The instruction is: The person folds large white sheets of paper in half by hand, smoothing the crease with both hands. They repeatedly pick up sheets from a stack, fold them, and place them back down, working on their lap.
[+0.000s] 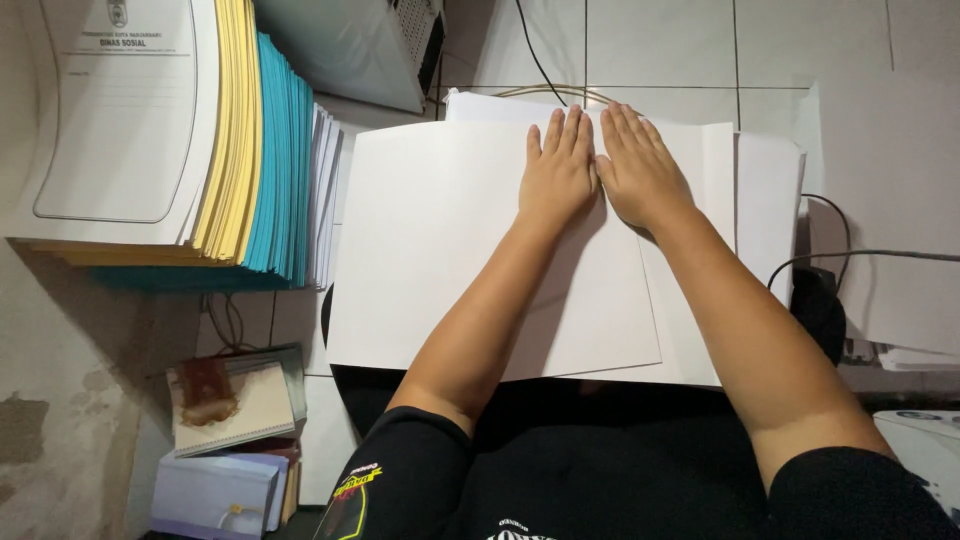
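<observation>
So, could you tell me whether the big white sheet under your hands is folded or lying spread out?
Cannot tell: the white sheet lies flat under the left hand and right hand.

Both hands, left (558, 172) and right (640, 170), are laid flat side by side on the sheets (440, 250); a folder stack (200, 130) is set to their left, notebooks (230, 400) below it.

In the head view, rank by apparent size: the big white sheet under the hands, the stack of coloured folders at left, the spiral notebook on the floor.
1. White sheet, largest.
2. Folder stack, slightly smaller but cropped by the frame, so unsure.
3. Spiral notebook, clearly smallest.
</observation>
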